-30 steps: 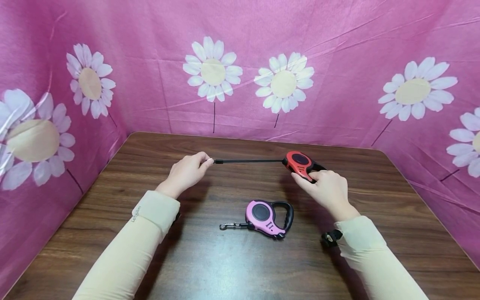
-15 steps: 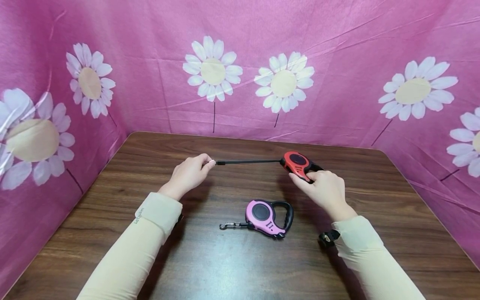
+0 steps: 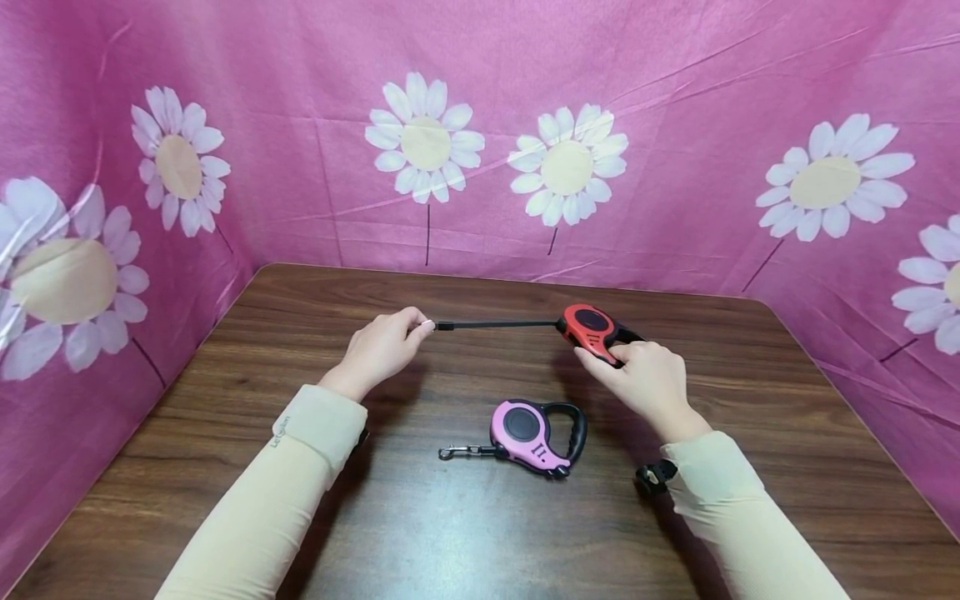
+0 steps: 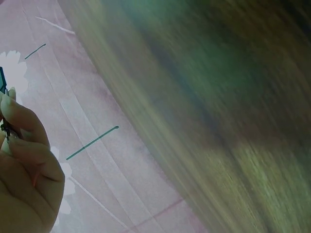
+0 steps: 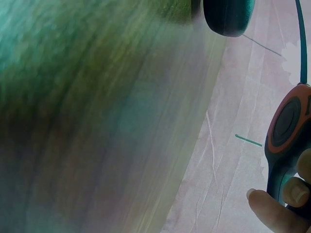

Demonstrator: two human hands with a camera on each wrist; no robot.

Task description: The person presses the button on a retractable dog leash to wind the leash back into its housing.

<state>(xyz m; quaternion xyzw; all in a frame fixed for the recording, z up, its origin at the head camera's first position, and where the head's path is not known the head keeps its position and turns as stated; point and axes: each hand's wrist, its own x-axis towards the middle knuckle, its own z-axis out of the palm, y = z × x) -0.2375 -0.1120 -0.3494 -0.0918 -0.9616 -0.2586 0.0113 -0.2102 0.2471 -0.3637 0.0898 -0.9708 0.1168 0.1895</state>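
Note:
My right hand (image 3: 648, 379) grips the black handle of a red retractable dog leash (image 3: 588, 327), held above the table. From its nozzle a black strap (image 3: 502, 324) runs straight and taut to the left. At the strap's end my left hand (image 3: 382, 346) pinches the clip, mostly covered by the fingers; a bit of dark metal shows between fingertips (image 4: 19, 121) in the left wrist view. A pink retractable leash (image 3: 519, 423) lies flat on the table between the forearms, its silver clip (image 3: 459, 452) pointing left. The right wrist view shows the red leash edge-on beside curled fingers (image 5: 279, 211).
The brown wooden table (image 3: 420, 533) reaches back to a pink cloth backdrop (image 3: 480, 50) printed with white flowers, which also closes in both sides. A black wrist-camera mount (image 3: 656, 477) sits at the right cuff.
My right hand has brought the red leash slightly left, and my left hand has shifted slightly right. The stretch of strap between them is a little shorter. The pink leash stays put.

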